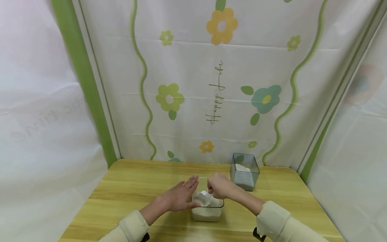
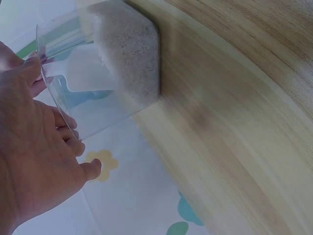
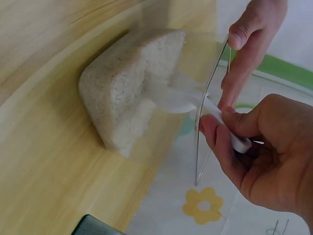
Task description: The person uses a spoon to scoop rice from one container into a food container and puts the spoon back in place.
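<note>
A clear box (image 1: pixel 207 218) of whitish grains, apparently rice (image 3: pixel 115 81), stands near the table's front. My right hand (image 1: pixel 221 186) grips the handle of a white scoop (image 3: pixel 171 98), its fingers curled round it just above the box rim. Down inside the box, the scoop's bowl (image 2: pixel 88 68) reaches into the grains, partly buried. My left hand (image 1: pixel 182 195) rests on the left side of the rim, fingers fairly straight and thumb toward the near edge. Some of its fingertips are hidden behind the rim in the head view.
Behind and to the right stands a bluish see-through box (image 1: pixel 244 173) holding white material at its bottom. The wooden table (image 1: pixel 130 188) ends against a printed curtain (image 1: pixel 193 74), with more curtain on both sides.
</note>
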`<state>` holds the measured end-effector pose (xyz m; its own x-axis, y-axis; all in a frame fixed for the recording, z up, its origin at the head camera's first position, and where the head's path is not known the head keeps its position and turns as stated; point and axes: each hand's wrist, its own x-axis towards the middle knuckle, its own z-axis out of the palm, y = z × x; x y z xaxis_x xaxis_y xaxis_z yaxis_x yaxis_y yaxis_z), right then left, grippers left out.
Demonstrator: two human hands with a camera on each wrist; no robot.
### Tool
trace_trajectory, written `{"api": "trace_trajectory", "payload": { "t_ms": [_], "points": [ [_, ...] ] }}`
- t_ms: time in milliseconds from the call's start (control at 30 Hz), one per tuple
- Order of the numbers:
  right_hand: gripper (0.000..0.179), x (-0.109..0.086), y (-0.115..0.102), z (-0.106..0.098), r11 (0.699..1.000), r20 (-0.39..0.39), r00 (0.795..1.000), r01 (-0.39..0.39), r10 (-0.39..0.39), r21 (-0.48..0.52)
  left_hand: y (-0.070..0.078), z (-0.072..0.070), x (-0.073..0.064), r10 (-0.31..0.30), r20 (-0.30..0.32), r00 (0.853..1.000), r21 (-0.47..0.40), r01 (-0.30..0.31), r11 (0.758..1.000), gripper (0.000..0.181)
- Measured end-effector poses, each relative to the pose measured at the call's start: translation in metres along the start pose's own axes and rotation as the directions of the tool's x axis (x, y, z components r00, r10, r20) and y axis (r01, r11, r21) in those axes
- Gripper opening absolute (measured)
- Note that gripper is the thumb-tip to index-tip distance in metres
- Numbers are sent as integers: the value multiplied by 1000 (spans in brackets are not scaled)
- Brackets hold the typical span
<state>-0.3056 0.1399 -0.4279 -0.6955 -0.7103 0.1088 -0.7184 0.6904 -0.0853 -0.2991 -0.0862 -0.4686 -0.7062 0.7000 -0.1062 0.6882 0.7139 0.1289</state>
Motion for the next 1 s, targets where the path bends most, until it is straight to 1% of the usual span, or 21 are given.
{"api": "trace_trajectory", "payload": {
  "t_ms": [67,100,167,267,400,500,533,633,800,867,900,967,1000],
  "points": [
    [37,1,3,1,993,46,999,-18,12,118,0,0,0,-3,0,1000,1,3,1000,91],
    [39,1,4,2,982,73,997,-36,22,186,0,0,0,-4,3,1000,0,4,1000,92],
    [40,2,7,3,949,123,992,-78,42,306,0,0,-1,-4,5,1000,-4,4,1000,93],
    [38,0,12,3,877,185,980,-156,78,455,0,0,-1,4,7,1000,-15,-4,1000,94],
    [33,-4,18,4,747,251,955,-282,159,602,1,1,-1,7,-4,1000,0,-7,1000,94],
    [28,-9,22,5,654,273,940,-337,202,677,2,2,1,3,-11,1000,5,-3,1000,93],
    [28,-11,23,5,629,277,938,-346,209,696,3,2,1,1,-12,1000,2,-1,1000,93],
    [26,-17,27,7,565,286,931,-366,227,739,3,3,2,-2,-10,1000,-12,2,1000,93],
    [26,-28,35,9,491,284,930,-365,235,791,2,4,1,0,-14,1000,3,0,1000,93],
    [26,-33,39,10,466,280,931,-359,233,809,1,4,1,9,-19,1000,12,-9,1000,93],
    [26,-35,40,10,449,279,931,-359,236,818,1,3,1,11,-20,1000,17,-11,1000,93],
    [26,-38,44,11,431,274,934,-349,228,832,0,3,2,15,-21,1000,29,-14,999,93],
    [26,-40,46,11,417,274,935,-347,225,840,0,3,1,15,-22,1000,35,-15,999,93]
  ]
}}
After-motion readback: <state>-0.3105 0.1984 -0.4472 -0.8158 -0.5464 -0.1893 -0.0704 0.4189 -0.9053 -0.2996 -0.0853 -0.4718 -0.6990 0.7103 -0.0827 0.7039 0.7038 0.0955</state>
